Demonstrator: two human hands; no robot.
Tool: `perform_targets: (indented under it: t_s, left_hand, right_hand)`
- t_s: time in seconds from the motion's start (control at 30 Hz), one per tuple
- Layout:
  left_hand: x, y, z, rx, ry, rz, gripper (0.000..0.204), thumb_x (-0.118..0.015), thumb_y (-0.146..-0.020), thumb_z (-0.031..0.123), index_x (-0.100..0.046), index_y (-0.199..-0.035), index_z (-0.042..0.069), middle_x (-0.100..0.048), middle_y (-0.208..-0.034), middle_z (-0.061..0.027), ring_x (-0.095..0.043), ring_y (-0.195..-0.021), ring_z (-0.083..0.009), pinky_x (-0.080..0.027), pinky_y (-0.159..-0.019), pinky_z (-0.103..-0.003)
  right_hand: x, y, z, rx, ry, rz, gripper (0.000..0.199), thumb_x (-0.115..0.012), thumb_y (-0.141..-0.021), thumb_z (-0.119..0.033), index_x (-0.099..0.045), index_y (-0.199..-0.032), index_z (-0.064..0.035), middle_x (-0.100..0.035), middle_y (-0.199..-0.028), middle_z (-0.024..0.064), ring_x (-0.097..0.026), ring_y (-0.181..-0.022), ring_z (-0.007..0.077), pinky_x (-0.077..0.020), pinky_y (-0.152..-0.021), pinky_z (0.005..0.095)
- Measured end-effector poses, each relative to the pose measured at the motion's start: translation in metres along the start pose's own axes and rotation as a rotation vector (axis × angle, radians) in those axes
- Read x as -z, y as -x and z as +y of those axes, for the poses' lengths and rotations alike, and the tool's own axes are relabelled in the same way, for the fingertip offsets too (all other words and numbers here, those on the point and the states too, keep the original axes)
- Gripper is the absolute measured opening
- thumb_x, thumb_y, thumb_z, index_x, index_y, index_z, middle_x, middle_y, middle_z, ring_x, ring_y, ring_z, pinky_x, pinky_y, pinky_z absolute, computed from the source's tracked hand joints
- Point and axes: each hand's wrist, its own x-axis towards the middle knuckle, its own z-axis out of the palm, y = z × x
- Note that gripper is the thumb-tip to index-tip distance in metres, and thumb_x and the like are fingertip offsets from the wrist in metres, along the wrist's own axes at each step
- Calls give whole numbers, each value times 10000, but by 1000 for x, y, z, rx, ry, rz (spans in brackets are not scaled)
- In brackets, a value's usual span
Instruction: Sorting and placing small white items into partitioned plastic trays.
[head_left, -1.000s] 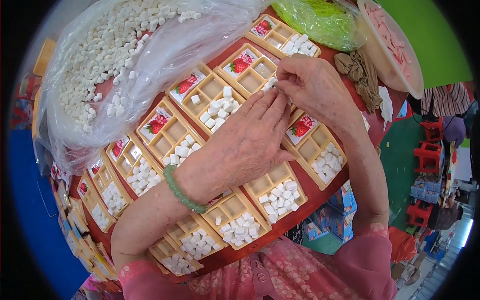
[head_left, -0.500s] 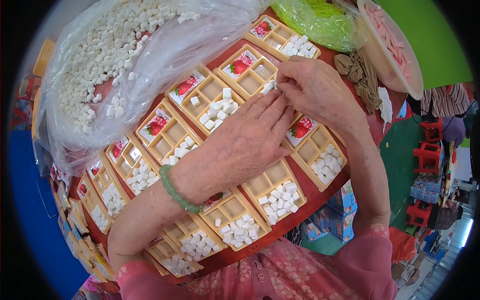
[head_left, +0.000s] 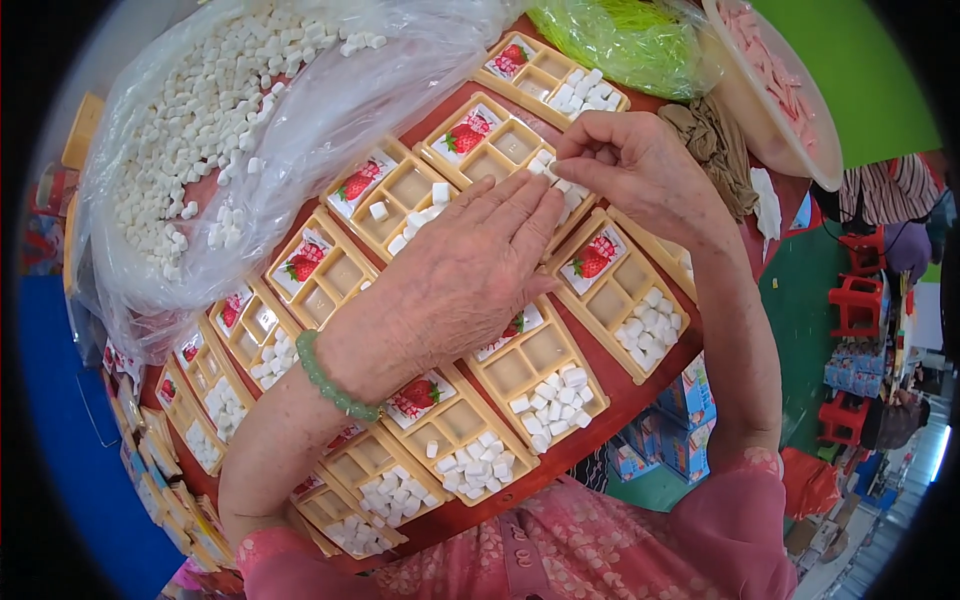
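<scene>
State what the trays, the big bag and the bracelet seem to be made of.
Trays: likely moulded plastic, beige with a slight sheen; walls and dividers look one piece.
Bag: clear, glossy plastic film, by its creases and the white pieces showing through.
Bracelet: smooth green beads, perhaps stone or glass; they look slightly translucent.

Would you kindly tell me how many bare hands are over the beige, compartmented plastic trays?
2. The left hand, palm down, wears a green beaded bracelet; the right hand is to its right, near small white cubes in one tray. No others show.
</scene>
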Motion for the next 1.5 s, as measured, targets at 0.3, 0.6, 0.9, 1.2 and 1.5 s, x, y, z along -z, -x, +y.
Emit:
perform_targets:
  t_s: [0.3,0.6,0.9,1.2,1.5]
  left_hand:
    - [23,14,-5,103,19,18,626,-719,-836,155,-456,-1369,-38,-478,-1409,-222,-466,-1318,-375,-385,-1115,-442]
    - [14,18,2,108,-127,-133,651,-653,-891,330,-440,-1415,7,-400,-1516,-145,-357,-1421,-317,-293,-1157,-506]
    - [10,16,3,109,-216,-181,673,-600,-909,415,-424,-1444,47,-389,-1532,-108,-334,-1438,-282,-217,-1165,-572]
    - [12,10,8,119,-236,-175,664,-616,-910,399,-461,-1389,-34,-437,-1484,-161,-378,-1406,-299,-245,-1162,-530]
    - [15,-1,30,66,-197,-165,680,-618,-914,378,-417,-1415,-36,-403,-1496,-202,-359,-1413,-345,-264,-1160,-525]
  right_hand:
    - [13,10,6,-117,-488,-98,140,-694,-905,-107,-678,-966,17,-665,-814,15,-620,-719,57,-526,-679,199]
    - [6,11,10,-124,-538,-123,156,-709,-873,-31,-671,-1013,25,-677,-864,23,-644,-796,64,-534,-727,197]
    - [0,11,9,-89,-488,-140,142,-685,-874,11,-662,-1013,27,-662,-884,17,-626,-810,55,-522,-727,192]
    - [41,45,8,-79,-425,6,134,-687,-889,-28,-661,-1009,26,-677,-862,30,-638,-789,70,-517,-725,207]
    - [57,115,43,-192,-446,219,127,-679,-897,-29,-657,-1011,23,-648,-869,-6,-594,-790,41,-478,-699,188]
